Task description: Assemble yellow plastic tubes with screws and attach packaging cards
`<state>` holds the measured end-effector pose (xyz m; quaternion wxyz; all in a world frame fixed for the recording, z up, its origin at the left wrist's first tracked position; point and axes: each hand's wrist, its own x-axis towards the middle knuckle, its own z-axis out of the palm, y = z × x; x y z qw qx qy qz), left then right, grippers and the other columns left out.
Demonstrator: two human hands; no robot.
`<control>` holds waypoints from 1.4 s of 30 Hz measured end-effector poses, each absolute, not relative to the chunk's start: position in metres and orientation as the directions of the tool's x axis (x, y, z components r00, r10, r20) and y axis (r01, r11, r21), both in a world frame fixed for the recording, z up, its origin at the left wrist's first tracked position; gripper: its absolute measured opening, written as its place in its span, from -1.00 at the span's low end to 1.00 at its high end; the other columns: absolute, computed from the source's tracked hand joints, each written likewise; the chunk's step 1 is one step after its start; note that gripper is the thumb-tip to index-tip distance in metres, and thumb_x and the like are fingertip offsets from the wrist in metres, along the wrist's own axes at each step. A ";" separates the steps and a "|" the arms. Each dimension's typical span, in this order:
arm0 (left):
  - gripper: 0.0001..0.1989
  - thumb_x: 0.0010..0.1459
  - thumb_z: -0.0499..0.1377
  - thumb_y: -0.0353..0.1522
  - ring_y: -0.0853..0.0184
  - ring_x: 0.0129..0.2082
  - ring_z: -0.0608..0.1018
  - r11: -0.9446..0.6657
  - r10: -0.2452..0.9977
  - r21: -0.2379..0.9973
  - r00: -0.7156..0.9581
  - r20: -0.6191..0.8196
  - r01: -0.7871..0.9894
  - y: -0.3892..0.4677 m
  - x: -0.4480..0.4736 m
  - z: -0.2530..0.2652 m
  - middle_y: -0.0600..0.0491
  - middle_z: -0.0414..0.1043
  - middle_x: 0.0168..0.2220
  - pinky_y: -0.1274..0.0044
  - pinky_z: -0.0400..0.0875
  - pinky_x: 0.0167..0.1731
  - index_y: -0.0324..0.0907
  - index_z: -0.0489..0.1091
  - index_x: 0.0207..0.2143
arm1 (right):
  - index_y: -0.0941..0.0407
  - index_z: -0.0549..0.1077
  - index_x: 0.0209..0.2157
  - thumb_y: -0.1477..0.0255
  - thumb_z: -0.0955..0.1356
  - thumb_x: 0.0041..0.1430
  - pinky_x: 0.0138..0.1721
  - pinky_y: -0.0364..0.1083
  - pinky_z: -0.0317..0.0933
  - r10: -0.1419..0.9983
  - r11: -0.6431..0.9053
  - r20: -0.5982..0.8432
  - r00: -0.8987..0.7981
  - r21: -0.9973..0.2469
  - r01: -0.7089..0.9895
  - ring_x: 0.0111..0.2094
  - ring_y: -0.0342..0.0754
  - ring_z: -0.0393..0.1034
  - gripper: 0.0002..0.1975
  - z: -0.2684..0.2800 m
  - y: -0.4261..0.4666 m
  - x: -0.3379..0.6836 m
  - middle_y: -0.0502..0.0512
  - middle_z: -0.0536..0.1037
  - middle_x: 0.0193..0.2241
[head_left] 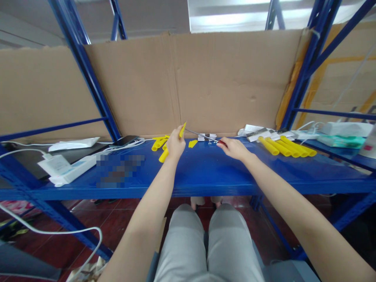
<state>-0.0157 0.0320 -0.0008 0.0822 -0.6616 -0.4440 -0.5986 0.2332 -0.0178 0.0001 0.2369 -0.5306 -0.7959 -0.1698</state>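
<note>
My left hand (175, 141) is closed around a yellow piece (182, 130), whose pointed end sticks up past the fingers. By the left wrist shows the end of a yellow tube (163, 156); whether it joins the held piece, I cannot tell. My right hand (233, 149) grips a tool with a red handle (222, 143). Its long thin metal shaft (202, 135) reaches left, its tip close to the held yellow piece. Between the hands lies a small yellow scrap (193, 143) on the blue tabletop (211, 168). Black-and-white small items (207, 136) sit behind the shaft.
Several yellow tubes (283, 148) lie in a row at right, more tubes (158, 142) beside my left hand. White packets (253, 130) are at back right. A power strip (79, 166) with a plugged-in charger (55, 164) lies left. A cardboard panel (205, 82) closes the back between blue posts.
</note>
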 end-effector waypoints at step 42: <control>-0.65 0.18 0.09 -0.42 0.23 0.05 0.49 -0.584 0.561 0.477 -0.099 0.822 0.656 0.024 -0.016 0.006 -0.01 0.52 -0.03 0.42 0.35 0.07 -0.13 0.45 0.01 | 0.13 0.43 -0.18 0.21 0.22 0.27 -0.36 -0.10 0.16 0.656 0.384 0.675 -0.337 0.085 0.919 -0.30 0.07 0.49 -0.69 -0.008 -0.009 0.243 0.21 0.60 -0.33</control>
